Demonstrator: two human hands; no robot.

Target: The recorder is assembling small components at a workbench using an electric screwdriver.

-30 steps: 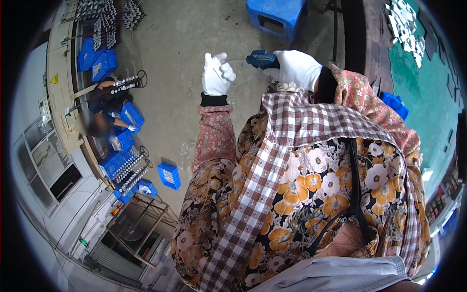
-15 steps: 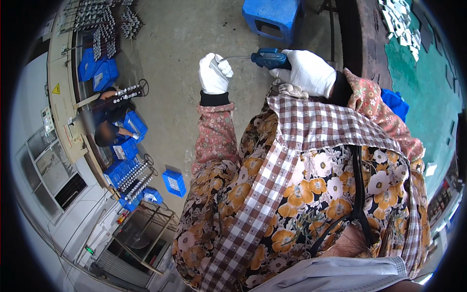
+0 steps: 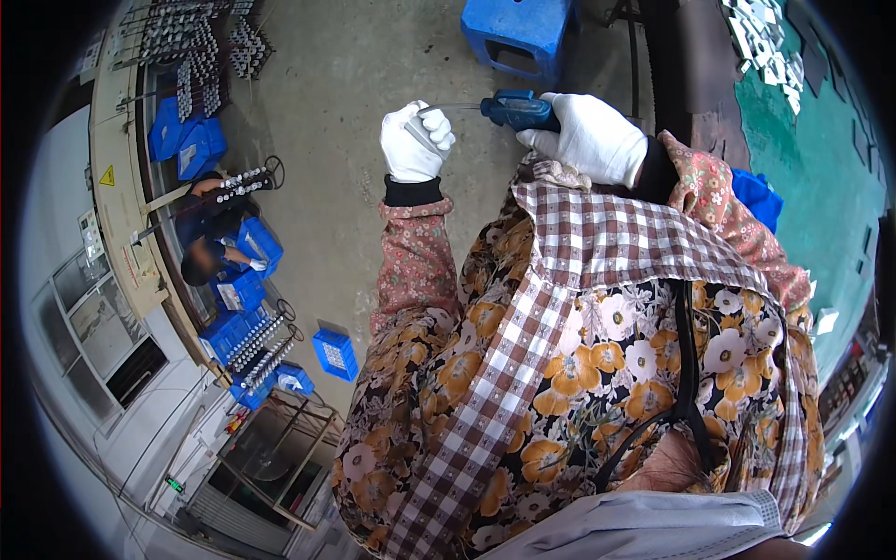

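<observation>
My left hand (image 3: 413, 143), in a white glove, is closed round a small flat grey metal piece (image 3: 425, 133); the fingers cover part of it. My right hand (image 3: 600, 140), also gloved in white, grips a blue hand tool (image 3: 519, 110) with a thin metal rod (image 3: 457, 105). The rod points left toward the piece, and its tip ends at my left hand. Whether tip and piece touch, I cannot tell. Both hands are raised in front of my checked apron (image 3: 644, 229).
A blue plastic stool (image 3: 515, 33) stands ahead. To the right runs a green-topped table (image 3: 793, 177) with a pile of small flat pieces (image 3: 767, 47). At left, a co-worker (image 3: 207, 229) is among blue bins (image 3: 259, 245) and racks of parts. Another blue bin (image 3: 334, 353) is on the floor.
The grey piece has turned in my left hand and shows more of its length. The rod now looks straighter against it. My right hand has hardly moved.
</observation>
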